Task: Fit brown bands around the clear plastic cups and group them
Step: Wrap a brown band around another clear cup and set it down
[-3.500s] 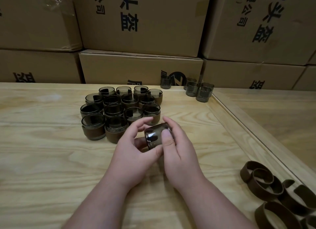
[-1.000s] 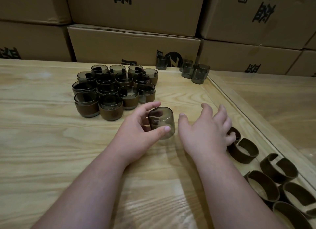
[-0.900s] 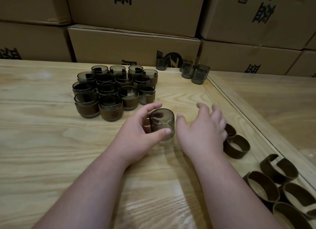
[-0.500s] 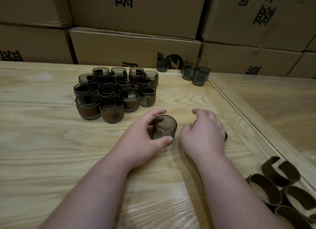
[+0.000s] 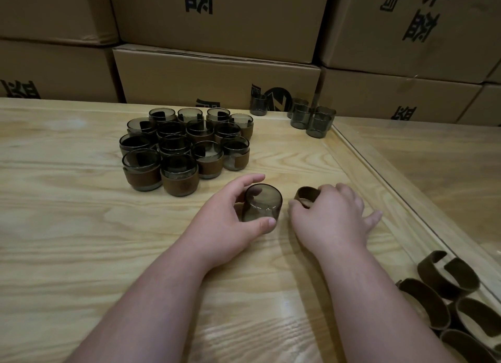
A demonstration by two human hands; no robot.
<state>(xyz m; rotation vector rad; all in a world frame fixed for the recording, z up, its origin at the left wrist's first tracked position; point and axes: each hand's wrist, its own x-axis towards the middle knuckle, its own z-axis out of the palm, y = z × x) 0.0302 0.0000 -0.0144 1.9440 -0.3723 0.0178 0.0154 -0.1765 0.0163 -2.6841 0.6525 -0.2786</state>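
Note:
My left hand grips a bare smoky clear cup that stands upside down on the wooden table, thumb in front and fingers behind. Just right of it, my right hand pinches a brown band lying on the table; most of the band is under my fingers. A cluster of several banded cups stands behind and left of my hands.
Several bare cups stand at the back by the cardboard boxes. A pile of loose brown bands lies at the lower right. A raised wooden edge with a glass sheet runs diagonally to the right.
My right hand reached right, took a band from beside the pile and drew it in next to the cup. My left hand has kept the cup in place.

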